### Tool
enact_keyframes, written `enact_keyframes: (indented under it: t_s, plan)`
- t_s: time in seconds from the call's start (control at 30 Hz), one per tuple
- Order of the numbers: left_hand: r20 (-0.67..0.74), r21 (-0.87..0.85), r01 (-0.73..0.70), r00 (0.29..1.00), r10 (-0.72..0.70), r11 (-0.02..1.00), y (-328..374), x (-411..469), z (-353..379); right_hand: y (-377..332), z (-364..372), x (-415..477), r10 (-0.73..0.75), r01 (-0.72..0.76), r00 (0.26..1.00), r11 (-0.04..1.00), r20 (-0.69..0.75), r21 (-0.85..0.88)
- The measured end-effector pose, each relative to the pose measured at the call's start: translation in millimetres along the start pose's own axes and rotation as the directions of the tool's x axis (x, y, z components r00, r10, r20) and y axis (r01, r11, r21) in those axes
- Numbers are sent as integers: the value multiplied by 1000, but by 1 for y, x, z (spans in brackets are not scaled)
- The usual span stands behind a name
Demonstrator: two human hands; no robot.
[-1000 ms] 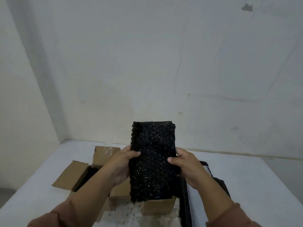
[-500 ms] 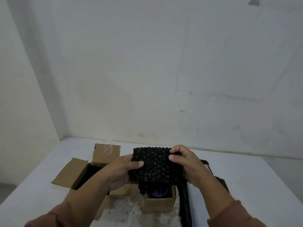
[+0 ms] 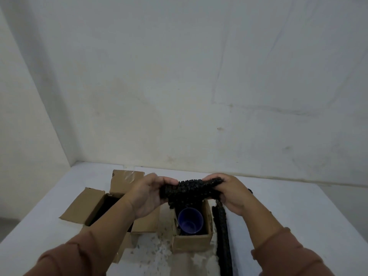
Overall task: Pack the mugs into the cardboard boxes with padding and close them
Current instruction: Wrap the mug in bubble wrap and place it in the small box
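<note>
**A:** Where's the mug sitting?

**B:** The blue plastic mug (image 3: 190, 220) is inside the small brown cardboard box (image 3: 192, 239). It stands upright, so the long axis is vertical and the open mouth faces straight up. I can't make out a handle from this angle.

**A:** And the padding?

**B:** The sheet of black bubble wrap (image 3: 189, 191) hangs right above that box, bunched up, with its long axis running left to right. The lower edge droops down into the far side of the box, behind the mug.

**A:** What are the hands doing?

**B:** Both grip it. The left hand (image 3: 148, 196) has its fingers curled round the left end, and the right hand (image 3: 231, 193) is wrapped round the right end, both just above the box's far rim.

**A:** Anything else around?

**B:** Left of the small box there's a bigger brown cardboard box (image 3: 83, 208) with its flaps open. Just right of it, a long strip of black padding (image 3: 223, 232) lies on the white table (image 3: 298, 216), pointing away from the camera.
</note>
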State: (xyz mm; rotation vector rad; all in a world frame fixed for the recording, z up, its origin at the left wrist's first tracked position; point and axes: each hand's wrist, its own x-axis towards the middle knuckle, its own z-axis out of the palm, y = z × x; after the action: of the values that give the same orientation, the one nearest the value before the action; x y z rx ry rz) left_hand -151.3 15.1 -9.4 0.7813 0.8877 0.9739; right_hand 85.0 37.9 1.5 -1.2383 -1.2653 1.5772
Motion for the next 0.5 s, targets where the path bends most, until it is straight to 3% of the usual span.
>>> enact_keyframes:
  t_s: [0.07,0.1,0.17,0.2,0.27,0.3,0.4,0.5]
  plan:
    - [-1,256,15,1000,-15,966,-1,9,-1,0,-4,3,3,-3,998,1000,56,4]
    - [-28,451,18,1000,-6,892,-2,14,-1,1,-6,5,12,-11,997,1000,81,-2]
    - [-94,776,31,993,67,630,-9,26,2,4,-6,9,45,-33,996,988,74,-151]
    - [-116,865,42,986,117,500,-13,31,5,7,-6,13,41,-23,998,945,47,-327]
    - [-130,948,57,968,215,314,-20,40,13,12,-2,21,-54,58,998,705,29,-707]
    - [-114,969,49,959,260,243,-25,44,16,17,1,25,-116,97,993,574,36,-813]
    - [-59,994,25,944,323,109,-40,56,18,39,6,37,-194,136,979,382,65,-914]
    - [-27,998,10,950,310,55,-54,61,12,62,7,46,-217,137,972,209,90,-968]
